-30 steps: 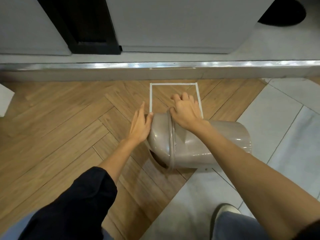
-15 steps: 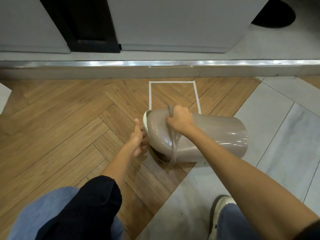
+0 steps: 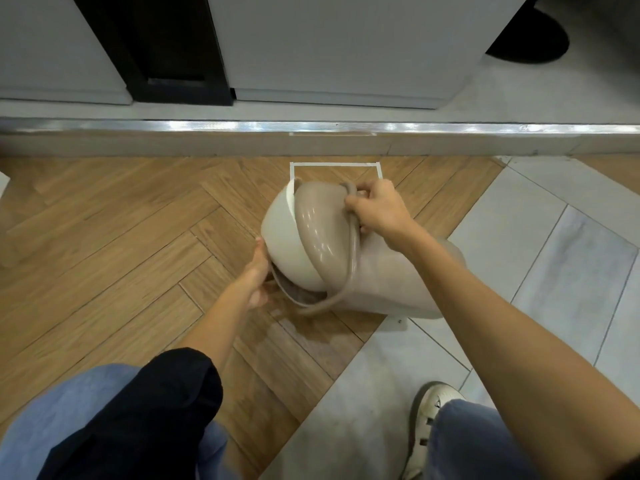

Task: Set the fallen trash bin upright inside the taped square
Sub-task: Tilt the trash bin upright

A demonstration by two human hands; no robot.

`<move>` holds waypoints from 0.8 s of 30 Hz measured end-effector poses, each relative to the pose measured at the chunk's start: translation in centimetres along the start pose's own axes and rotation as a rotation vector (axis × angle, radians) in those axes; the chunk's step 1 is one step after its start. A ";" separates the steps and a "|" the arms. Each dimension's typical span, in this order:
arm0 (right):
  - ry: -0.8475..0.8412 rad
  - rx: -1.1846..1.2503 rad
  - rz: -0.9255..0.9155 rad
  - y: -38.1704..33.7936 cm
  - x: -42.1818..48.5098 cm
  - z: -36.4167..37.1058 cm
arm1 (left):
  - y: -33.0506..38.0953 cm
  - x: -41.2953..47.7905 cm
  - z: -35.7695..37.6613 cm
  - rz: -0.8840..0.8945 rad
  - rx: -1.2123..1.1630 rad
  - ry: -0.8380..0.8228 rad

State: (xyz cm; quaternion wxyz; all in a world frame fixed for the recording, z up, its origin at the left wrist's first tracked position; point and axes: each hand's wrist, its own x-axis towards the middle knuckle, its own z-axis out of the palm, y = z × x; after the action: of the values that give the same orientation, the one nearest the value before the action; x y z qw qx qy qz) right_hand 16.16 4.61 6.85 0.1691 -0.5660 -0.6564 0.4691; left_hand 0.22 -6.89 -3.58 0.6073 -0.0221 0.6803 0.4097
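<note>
A taupe plastic trash bin (image 3: 388, 278) with a domed swing lid (image 3: 294, 244) is tilted on the floor, its top raised toward me and its base low to the right. My right hand (image 3: 375, 209) grips the bin's top rim on the far side. My left hand (image 3: 258, 275) holds the lower left edge of the lid from underneath. The white taped square (image 3: 334, 165) lies on the wooden floor just behind the bin; only its far edge and upper corners show, the rest is hidden by the bin.
A metal-edged step (image 3: 311, 128) runs across just beyond the square, with grey cabinets above. Grey tiles (image 3: 554, 271) cover the floor to the right. My shoe (image 3: 433, 420) and knees are at the bottom.
The bin's top end has risen off the floor and swung toward me, its swing lid now tipped open. My left hand has moved from the lid's side to under its lower edge.
</note>
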 end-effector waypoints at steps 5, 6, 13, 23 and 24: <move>0.075 0.220 0.000 -1.1 -0.5 -2.4 | 3.1 -1.8 0.8 0.112 -0.029 -0.014; 0.104 0.263 0.008 -1.0 -0.5 -3.0 | 3.7 -2.3 0.7 0.136 -0.012 -0.024; 0.175 0.453 0.088 1.2 -1.3 -6.3 | 6.1 -6.2 2.0 0.299 0.211 -0.095; 0.176 0.304 0.182 4.7 -2.5 -6.9 | 4.5 -8.9 3.9 0.387 0.322 -0.048; 0.168 0.275 0.173 4.6 -2.7 -7.2 | 4.2 -8.8 4.0 0.401 0.307 -0.032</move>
State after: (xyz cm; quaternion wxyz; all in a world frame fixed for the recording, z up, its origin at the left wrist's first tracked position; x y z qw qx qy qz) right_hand 25.06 4.82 7.56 0.2579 -0.6292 -0.5185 0.5184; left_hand 3.50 -5.87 6.40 0.5208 0.2120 0.7157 0.4143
